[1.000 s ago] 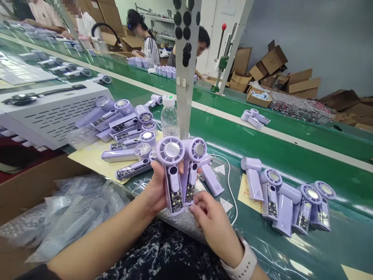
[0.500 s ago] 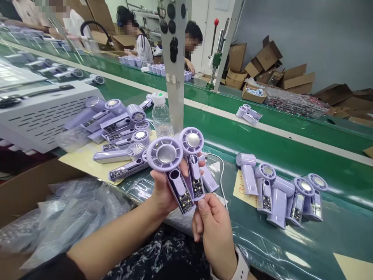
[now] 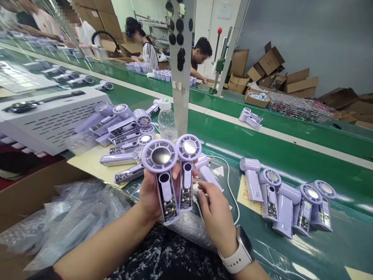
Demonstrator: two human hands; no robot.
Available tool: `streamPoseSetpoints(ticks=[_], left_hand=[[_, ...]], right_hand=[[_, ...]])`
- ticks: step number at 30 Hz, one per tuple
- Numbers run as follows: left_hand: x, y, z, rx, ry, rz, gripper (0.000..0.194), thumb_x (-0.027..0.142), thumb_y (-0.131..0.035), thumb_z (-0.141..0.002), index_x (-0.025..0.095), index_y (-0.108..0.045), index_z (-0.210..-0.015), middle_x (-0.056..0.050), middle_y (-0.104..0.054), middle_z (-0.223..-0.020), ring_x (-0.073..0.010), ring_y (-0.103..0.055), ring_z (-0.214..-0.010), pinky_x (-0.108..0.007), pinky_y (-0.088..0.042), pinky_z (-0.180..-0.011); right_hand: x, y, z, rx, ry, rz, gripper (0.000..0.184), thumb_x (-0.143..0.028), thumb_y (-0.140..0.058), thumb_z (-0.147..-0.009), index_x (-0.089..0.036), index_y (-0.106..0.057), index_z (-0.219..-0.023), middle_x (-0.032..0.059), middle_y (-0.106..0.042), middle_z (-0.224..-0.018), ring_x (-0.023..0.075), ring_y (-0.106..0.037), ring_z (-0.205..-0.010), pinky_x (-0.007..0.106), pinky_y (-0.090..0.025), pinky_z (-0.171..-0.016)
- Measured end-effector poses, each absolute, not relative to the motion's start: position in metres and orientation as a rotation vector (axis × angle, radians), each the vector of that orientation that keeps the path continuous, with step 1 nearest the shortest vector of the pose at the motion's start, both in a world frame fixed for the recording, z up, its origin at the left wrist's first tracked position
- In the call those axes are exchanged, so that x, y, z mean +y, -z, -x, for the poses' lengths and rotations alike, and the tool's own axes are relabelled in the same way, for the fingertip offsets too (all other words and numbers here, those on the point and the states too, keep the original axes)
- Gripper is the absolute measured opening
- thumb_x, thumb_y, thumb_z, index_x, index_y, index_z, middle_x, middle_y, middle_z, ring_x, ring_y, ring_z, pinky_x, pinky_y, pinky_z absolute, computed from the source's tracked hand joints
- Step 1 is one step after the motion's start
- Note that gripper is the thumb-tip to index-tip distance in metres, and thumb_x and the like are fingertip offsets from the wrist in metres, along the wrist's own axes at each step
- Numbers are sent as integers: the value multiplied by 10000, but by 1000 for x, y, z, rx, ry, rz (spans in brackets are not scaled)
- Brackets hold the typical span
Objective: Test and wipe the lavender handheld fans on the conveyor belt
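Observation:
Two lilac handheld fans are held side by side in my left hand (image 3: pixel 150 190), its fingers closed round their handles. The nearer fan (image 3: pixel 166 194) and the second fan (image 3: pixel 185 182) both stand upright with round heads up and bare circuit boards facing me. My right hand (image 3: pixel 217 216) is just right of them, apart from both, its fingers loosely bent and spread. By its fingertips lie a white cable (image 3: pixel 229 175) and another lilac fan (image 3: pixel 208 171) on the table. Whether the right fingers touch the cable is hidden.
More fans lie piled on yellow paper (image 3: pixel 87 163) at left, beside a water bottle (image 3: pixel 167 120) and a white vented box (image 3: pixel 58 120). A row of fans (image 3: pixel 271 194) lies at right. A metal post (image 3: pixel 182 89) rises ahead. An open carton (image 3: pixel 35 175) holds plastic bags. Co-workers sit across the belt.
My right hand has moved off the base of the second fan and opened. In my left hand the two fans have turned more upright. The view has shifted slightly.

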State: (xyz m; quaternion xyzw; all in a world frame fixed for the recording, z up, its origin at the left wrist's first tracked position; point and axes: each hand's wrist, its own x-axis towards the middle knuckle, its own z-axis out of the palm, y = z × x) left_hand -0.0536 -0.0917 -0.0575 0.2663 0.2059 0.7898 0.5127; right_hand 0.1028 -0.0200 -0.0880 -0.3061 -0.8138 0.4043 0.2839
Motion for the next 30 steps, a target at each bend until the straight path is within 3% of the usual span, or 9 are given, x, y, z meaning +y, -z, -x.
streamPoseSetpoints(ticks=[3,7,11,13,18,22,26,30], left_hand=[[-100,59,57,484,-1839,-671,581,727,-745,-717,151,-664,-728,-137,-734,-1167,-270,-725,-984,-340,-590,-868],[-105,59,62,558,-1870,-637,591,734,-742,-714,147,-675,-710,-145,-743,-1159,-269,-725,-961,-345,-596,-855],[-112,59,72,596,-1923,-637,588,734,-706,-750,147,-682,-738,-129,-744,-1084,-281,-724,-958,-357,-602,-849],[-118,60,78,610,-1940,-647,582,728,-701,-759,146,-684,-746,-119,-739,-1040,-283,-720,-964,-356,-603,-856],[-124,67,83,606,-1919,-654,560,698,-709,-776,138,-704,-781,-110,-731,-929,-261,-716,-954,-305,-600,-826],[-120,69,76,605,-1877,-606,588,725,-707,-756,136,-698,-751,-130,-735,-999,-278,-715,-973,-336,-606,-846],[-117,69,66,512,-1810,-560,604,739,-690,-760,136,-689,-732,-141,-734,-1053,-269,-718,-978,-328,-602,-847],[-112,72,56,466,-1724,-506,598,741,-671,-777,145,-666,-733,-135,-737,-1022,-262,-721,-971,-318,-595,-838]], right_hand=[[3,68,-97,-2293,-782,828,259,-145,-461,-1002,-179,-708,-1071,111,-736,-1056,260,-668,-979,393,-500,-886],[39,50,-73,-2518,-443,815,252,-89,-526,-956,-173,-763,-977,123,-715,-1105,263,-638,-1060,376,-486,-938],[71,60,-55,-2621,-406,890,291,-19,-535,-903,-145,-786,-828,171,-711,-1020,290,-651,-974,397,-486,-865],[81,71,-56,-2662,-439,903,291,7,-558,-870,-151,-792,-796,141,-719,-909,275,-664,-883,379,-488,-806],[90,93,-52,-2678,-559,798,312,-24,-662,-842,-188,-802,-1068,63,-705,-909,216,-665,-872,321,-494,-801],[86,95,-44,-2565,-569,783,203,-65,-651,-863,-185,-814,-848,63,-658,-844,227,-639,-858,354,-505,-824],[67,64,-58,-2277,-536,778,236,-180,-560,-965,-184,-792,-917,125,-630,-1080,276,-612,-1055,450,-499,-956],[35,31,-76,-1995,-905,482,133,-269,-638,-949,-274,-769,-933,84,-573,-1321,290,-551,-1269,482,-463,-1066]])
